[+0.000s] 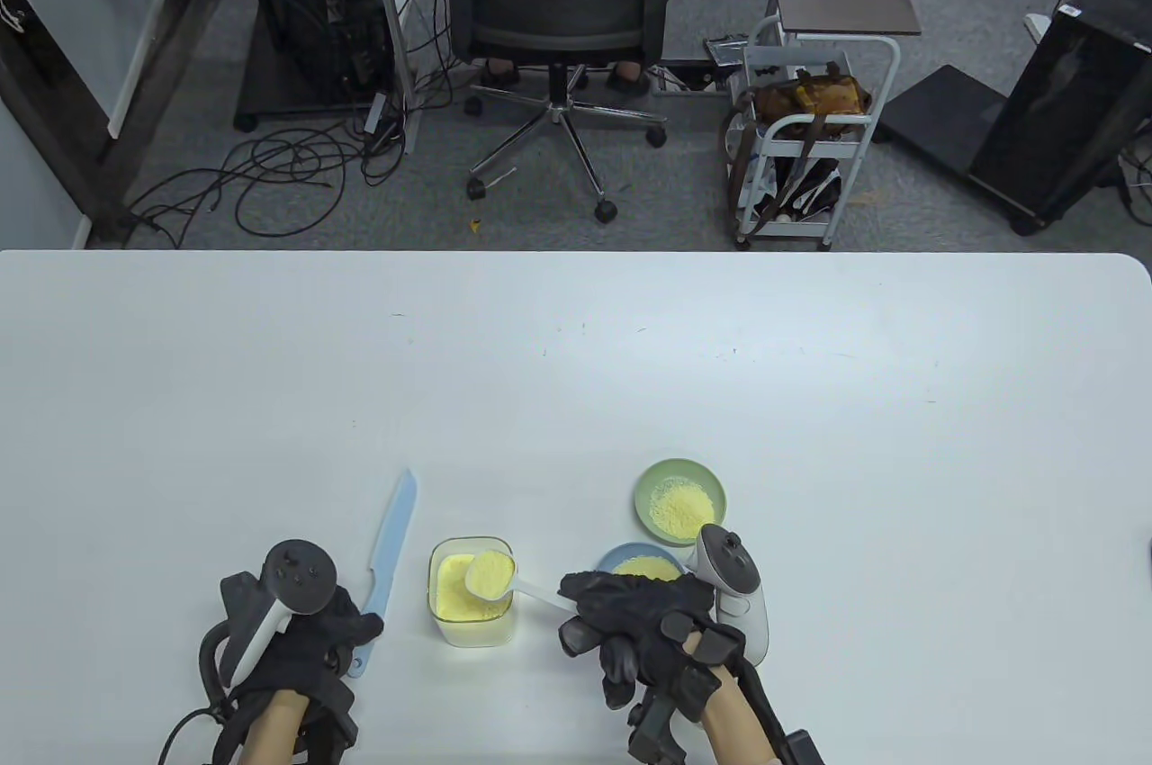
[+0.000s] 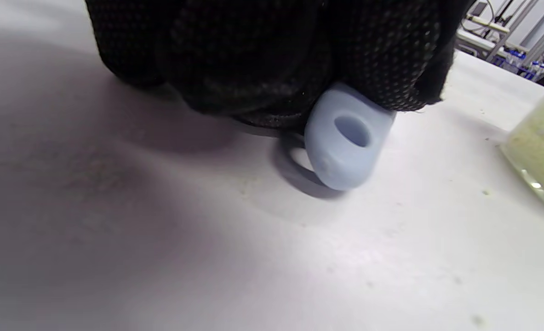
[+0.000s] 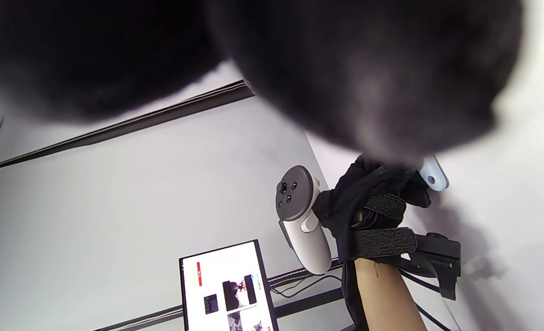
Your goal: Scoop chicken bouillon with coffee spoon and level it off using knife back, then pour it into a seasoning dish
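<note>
Chicken bouillon, the fine yellow powder, sits heaped in the bowl of the small white plastic coffee spoon (image 1: 491, 575), and that spoon bowl hovers right over the clear square container (image 1: 472, 591) the powder came from. My right hand (image 1: 641, 621) has its fingers curled round the spoon's handle, which runs from the bowl off to the right and a bit toward me. So the scoop looks done, levelling not yet.

My left hand (image 1: 301, 634) is wrapped round the handle of the pale blue plastic knife (image 1: 390, 553). The left wrist view shows the butt end with its hanging hole poking out under the glove, very close to or touching the white table (image 1: 576, 351). The blade lies flat, pointing away from me and leaning slightly right.

What matters for the next bit, I reckon: the heaped spoon is to the right of the knife, just past the container's left wall, and the blade runs roughly crosswise to the spoon handle. So the left hand is the nearer one to bring the knife back across the spoon rim, ideally over the container to catch the spill.

The green round dish (image 1: 679, 499) and the blue dish (image 1: 641, 564) behind my right hand both hold powder already. The right wrist view is mostly blurred glove.
</note>
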`<state>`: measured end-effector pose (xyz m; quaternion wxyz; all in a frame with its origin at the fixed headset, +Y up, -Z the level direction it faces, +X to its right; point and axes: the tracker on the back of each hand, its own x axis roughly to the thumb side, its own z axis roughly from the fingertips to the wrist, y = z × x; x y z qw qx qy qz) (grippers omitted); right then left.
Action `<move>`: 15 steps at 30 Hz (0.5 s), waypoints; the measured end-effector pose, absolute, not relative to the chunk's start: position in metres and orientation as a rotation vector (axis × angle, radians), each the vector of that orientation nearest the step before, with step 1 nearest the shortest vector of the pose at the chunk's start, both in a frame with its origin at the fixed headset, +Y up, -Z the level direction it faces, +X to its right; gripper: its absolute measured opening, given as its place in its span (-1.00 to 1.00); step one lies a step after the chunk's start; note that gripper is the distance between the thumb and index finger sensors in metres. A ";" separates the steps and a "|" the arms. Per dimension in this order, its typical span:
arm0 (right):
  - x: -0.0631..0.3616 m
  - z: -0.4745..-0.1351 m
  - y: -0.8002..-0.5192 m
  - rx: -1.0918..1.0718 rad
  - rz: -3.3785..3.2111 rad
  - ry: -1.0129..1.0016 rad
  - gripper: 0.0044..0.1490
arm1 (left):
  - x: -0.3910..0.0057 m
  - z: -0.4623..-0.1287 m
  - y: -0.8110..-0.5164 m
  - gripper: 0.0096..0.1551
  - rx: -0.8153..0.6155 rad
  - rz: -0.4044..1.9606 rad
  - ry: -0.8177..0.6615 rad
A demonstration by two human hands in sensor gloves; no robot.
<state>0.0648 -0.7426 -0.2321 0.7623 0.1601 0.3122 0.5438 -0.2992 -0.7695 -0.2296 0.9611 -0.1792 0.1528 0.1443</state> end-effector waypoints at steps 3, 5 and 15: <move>0.067 -0.232 -0.743 0.347 1.177 0.673 -0.48 | -0.299 -0.229 -0.769 -0.52 -0.346 0.282 0.313; 0.069 -0.231 -0.743 0.349 1.169 0.663 -0.48 | -0.297 -0.228 -0.766 -0.52 -0.329 0.276 0.298; 0.123 -0.226 -0.741 0.296 1.195 0.539 -0.48 | -0.295 -0.212 -0.745 -0.09 0.053 0.551 0.193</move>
